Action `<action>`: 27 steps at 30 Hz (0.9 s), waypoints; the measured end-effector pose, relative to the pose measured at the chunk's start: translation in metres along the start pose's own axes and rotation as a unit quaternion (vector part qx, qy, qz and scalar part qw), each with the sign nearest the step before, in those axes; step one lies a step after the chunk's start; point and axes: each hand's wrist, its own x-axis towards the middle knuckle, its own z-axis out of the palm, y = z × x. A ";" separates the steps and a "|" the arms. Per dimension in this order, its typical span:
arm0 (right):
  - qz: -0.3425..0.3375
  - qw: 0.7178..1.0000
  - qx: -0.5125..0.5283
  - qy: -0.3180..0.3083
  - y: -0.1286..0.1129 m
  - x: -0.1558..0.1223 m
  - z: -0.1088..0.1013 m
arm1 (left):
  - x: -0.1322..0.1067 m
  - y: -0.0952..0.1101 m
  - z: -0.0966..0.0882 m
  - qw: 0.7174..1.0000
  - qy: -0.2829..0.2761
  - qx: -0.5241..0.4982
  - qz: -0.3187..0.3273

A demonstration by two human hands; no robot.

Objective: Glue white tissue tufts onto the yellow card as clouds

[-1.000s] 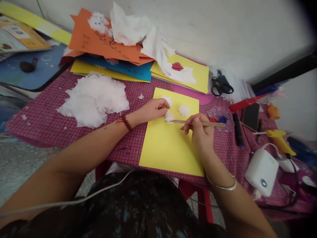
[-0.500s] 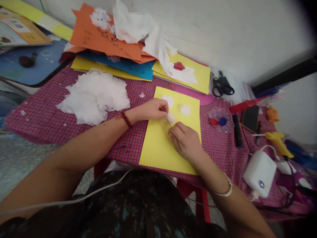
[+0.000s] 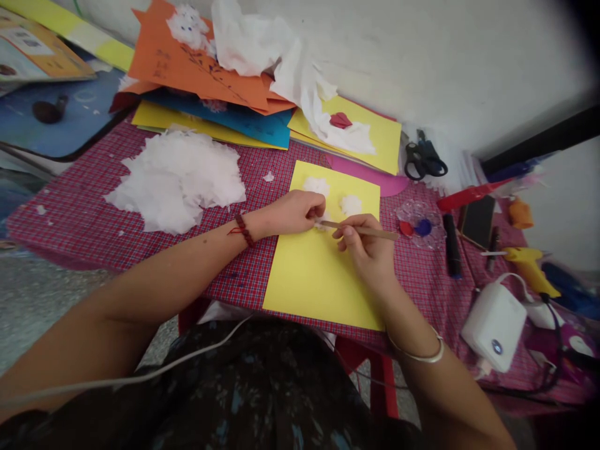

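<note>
A yellow sheet of paper (image 3: 300, 275) lies under both of my hands, with white tissue-paper tufts (image 3: 351, 204) on its upper part. My left hand (image 3: 300, 211) rests over the sheet, thumb and fingers curled together beside a lower white tuft (image 3: 323, 220) that they partly cover. What is between those fingertips is hidden. A thin, flat brown stick (image 3: 375, 232) is pinched in my right hand (image 3: 368, 247). Its narrow tip points left, reaching that lower tuft by my left fingers, and its wider end sticks out to the right.
To the left sits a heap of white tissue pieces (image 3: 178, 178). Orange sheets (image 3: 201, 69) and yellow paper (image 3: 384, 140) are stacked behind. Black scissors (image 3: 424, 157), a clear dish (image 3: 417, 219), a black marker (image 3: 450, 247), a yellow glue gun (image 3: 532, 265) and a white device (image 3: 494, 322) are on the right.
My right hand has shifted up and to the right, and the stick has swung from steep to nearly level, so more of it shows. My left hand has moved slightly right.
</note>
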 end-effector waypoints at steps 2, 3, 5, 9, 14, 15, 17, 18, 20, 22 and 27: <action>0.004 1.000 0.017 0.012 0.000 0.001 -0.001 | 0.001 0.000 0.001 1.000 0.005 0.000 -0.007; 0.002 1.000 0.017 0.020 0.000 0.001 -0.002 | 0.001 0.000 0.002 1.000 0.007 -0.001 -0.010; -0.003 0.999 0.019 0.037 -0.002 0.001 -0.003 | 0.002 0.000 0.002 1.000 0.010 -0.002 -0.016; -0.010 0.998 0.032 0.058 -0.004 0.002 -0.005 | 0.001 -0.001 0.001 0.999 0.018 -0.024 -0.017; -0.012 0.997 0.035 0.062 -0.002 0.005 -0.004 | -0.001 0.002 -0.006 1.000 -0.002 -0.014 0.015; -0.011 0.997 0.039 0.062 -0.001 0.005 -0.003 | -0.002 0.002 -0.006 1.000 -0.006 0.006 0.023; -0.004 0.997 0.050 0.061 0.001 0.006 -0.002 | -0.002 0.003 -0.007 0.998 -0.011 0.047 0.045; 0.001 0.996 0.057 0.062 0.001 0.007 -0.001 | -0.001 0.003 -0.006 0.996 -0.013 0.064 0.054; 0.009 0.995 0.070 0.068 0.000 0.008 -0.001 | 0.000 0.003 -0.005 0.994 -0.015 0.087 0.062; 0.007 0.992 0.086 0.089 -0.003 0.009 -0.003 | 0.001 0.002 -0.004 0.993 -0.014 0.098 0.059; 0.008 0.972 0.151 0.180 -0.005 0.012 -0.011 | 0.003 0.001 -0.005 0.993 -0.010 0.105 0.045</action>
